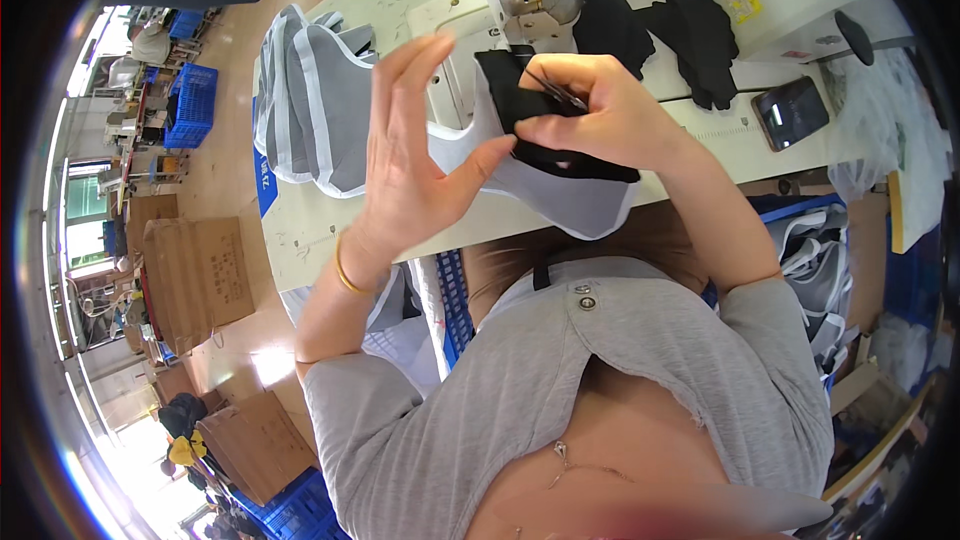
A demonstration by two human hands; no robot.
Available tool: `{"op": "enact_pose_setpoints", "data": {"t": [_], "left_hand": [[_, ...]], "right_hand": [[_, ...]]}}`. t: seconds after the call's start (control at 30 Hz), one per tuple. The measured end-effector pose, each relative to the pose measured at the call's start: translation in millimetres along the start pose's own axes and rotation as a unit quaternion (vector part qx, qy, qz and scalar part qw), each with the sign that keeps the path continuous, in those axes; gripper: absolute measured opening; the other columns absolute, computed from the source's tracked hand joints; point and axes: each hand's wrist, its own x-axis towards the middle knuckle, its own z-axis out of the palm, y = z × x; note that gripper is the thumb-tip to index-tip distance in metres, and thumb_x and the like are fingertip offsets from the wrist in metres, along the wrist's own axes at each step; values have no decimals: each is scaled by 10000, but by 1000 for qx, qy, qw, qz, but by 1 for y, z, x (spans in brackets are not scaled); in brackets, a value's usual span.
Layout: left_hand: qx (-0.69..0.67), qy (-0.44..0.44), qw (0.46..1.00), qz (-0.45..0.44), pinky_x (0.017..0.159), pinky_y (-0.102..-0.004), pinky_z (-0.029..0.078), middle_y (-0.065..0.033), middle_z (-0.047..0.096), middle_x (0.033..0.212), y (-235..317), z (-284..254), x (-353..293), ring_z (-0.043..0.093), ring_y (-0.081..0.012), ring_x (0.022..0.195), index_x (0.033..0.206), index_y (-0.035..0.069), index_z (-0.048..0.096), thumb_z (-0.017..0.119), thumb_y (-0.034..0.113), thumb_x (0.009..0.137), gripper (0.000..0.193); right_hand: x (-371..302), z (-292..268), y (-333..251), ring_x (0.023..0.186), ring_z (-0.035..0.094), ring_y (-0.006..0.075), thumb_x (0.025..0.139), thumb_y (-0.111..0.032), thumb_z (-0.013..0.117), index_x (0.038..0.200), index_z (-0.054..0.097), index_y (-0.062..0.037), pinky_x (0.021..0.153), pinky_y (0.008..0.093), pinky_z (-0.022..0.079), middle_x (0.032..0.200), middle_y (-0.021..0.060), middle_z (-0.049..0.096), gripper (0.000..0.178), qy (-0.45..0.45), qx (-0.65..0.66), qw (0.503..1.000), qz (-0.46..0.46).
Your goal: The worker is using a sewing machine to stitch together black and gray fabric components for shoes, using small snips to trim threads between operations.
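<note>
From my end: L hand (415, 155) is loose, fingers up & spread, nothing gripped; its thumb tip sits at the edge of the black cloth (503, 98), can't tell if it's touching. R hand (615, 120) pinches that cloth betw. thumb & fingers, w/ small snips (572, 97) tucked in the same hand. Can't tell if the blades are parted.

The black cloth lies against a grey piece w/ pale edging (580, 208), both held at the near side of the table (300, 230), just this side of the sewing machine (545, 5); the grey piece's near end hangs past the table edge, over the lap.

Risks as I judge 'em: R hand has cloth & snips at once, so a careless squeeze could nick the fabric or L thumb. Only R looks to have a firm hold, so if that pinch slackens, the layers could slip out of line, or the overhang's wt. could drag the lot into the lap. Grey stack (325, 110) on the left is near L forearm; a wide elbow swing might knock it.
</note>
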Motion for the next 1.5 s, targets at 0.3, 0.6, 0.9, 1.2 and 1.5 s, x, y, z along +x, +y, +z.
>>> {"op": "enact_pose_setpoints", "data": {"t": [0.3, 0.6, 0.9, 1.2, 1.5], "left_hand": [[-278, -262, 886, -264, 614, -225, 351, 40, 613, 795, -11, -15, 16, 458, -37, 721, 984, -12, 719, 723, 48, 828, 167], [-293, -74, 920, -250, 639, -183, 434, 39, 661, 826, 0, -3, -16, 525, -15, 745, 1029, -20, 721, 671, 60, 898, 162], [-304, -54, 919, -245, 663, -180, 447, 36, 667, 852, 4, 8, -28, 535, -18, 763, 1051, -23, 708, 686, 61, 898, 175], [-309, -76, 903, -288, 636, -180, 423, 20, 643, 824, -8, 5, -28, 519, -28, 742, 1049, -37, 688, 666, 37, 898, 170], [-409, -286, 831, -244, 745, -253, 478, -66, 674, 935, -23, -26, 11, 598, -113, 813, 1076, -47, 663, 603, 29, 902, 200]], "right_hand": [[-1, -6, -29, 652, 526, 101, 810, -92, 709, 931, 621, -33, 586, 255, 432, 717, 52, 569, 160, 27, -203, 977, -66], [-18, 9, 11, 796, 612, 146, 943, -185, 630, 915, 648, -20, 698, 283, 470, 925, 67, 676, 168, 224, -154, 947, -170], [-16, 3, 16, 715, 513, 105, 926, -269, 666, 836, 613, -4, 619, 253, 394, 751, 18, 566, 285, -14, -172, 985, -12], [-25, 15, 8, 668, 536, 107, 828, -87, 733, 893, 666, -16, 574, 245, 407, 744, 29, 605, 117, 100, -121, 985, -74], [-25, 10, 10, 747, 600, 146, 693, 121, 666, 924, 669, -49, 585, 256, 478, 906, 66, 636, 287, 25, -165, 959, -228]]}}
